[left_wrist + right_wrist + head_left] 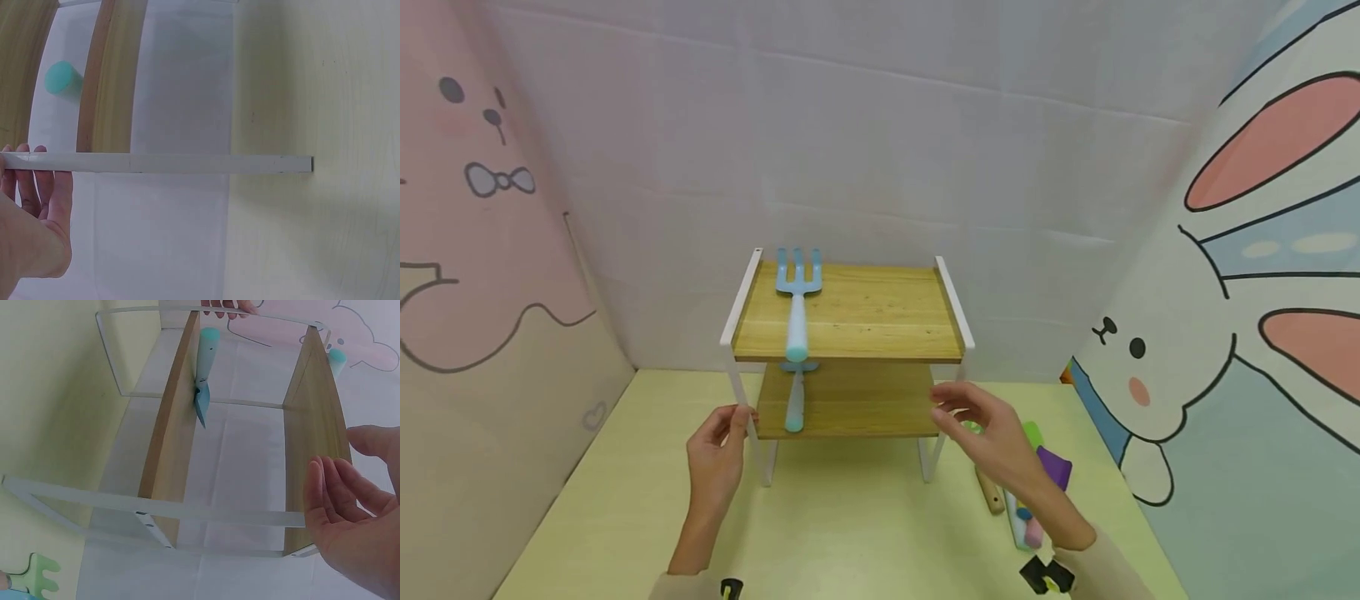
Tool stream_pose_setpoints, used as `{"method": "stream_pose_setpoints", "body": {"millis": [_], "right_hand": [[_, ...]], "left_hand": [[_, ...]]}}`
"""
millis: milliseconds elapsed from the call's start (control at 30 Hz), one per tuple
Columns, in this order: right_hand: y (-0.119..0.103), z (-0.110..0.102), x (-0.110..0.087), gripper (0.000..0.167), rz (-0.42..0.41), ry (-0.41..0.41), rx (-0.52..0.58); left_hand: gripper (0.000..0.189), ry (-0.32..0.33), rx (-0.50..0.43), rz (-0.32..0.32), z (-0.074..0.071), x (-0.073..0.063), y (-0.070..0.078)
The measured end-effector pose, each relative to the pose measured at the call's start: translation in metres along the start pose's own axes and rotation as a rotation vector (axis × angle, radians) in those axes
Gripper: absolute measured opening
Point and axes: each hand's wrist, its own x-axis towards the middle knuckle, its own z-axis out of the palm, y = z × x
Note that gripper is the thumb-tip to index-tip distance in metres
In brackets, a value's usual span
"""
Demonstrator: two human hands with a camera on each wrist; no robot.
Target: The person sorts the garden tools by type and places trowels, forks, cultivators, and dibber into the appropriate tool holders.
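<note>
A two-tier wooden shelf [880, 317] with white metal side frames stands on the table. My left hand [718, 446] grips its left front post, fingers curled behind the white bar [187, 164] in the left wrist view. My right hand [988, 425] is by the right front post, with thumb and loosely bent fingers apart and nothing between them. A light-blue toy garden fork [798, 308] lies on the top board, tines toward the back. On the lower board lies another blue tool [203, 369] with a mint-ended handle; the upper board partly hides its head in the head view.
Right of the shelf, partly behind my right forearm, several toy tools lie on the pale table [842, 533]: a wooden handle [990, 492], a purple piece [1055, 467] and a green rake [42, 575]. A white cloth wall [865, 150] stands behind; rabbit-printed panels [1165, 383] flank the right.
</note>
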Motion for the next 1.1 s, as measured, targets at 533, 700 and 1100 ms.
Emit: {"method": "stream_pose_setpoints", "body": {"millis": [533,700,1100], "right_hand": [[0.044,-0.018,-0.028,0.027,0.101,-0.029,-0.076],[0.056,-0.018,-0.039,0.028,0.157,0.000,-0.095],[0.088,-0.020,-0.064,0.027,0.218,0.111,-0.147]], "left_hand": [[0.022,-0.015,-0.013,0.002,0.003,0.001,-0.004],[0.024,-0.016,-0.025,-0.001,0.001,0.001,-0.002],[0.025,-0.002,-0.030,-0.003,0.001,0.000,-0.001]]}}
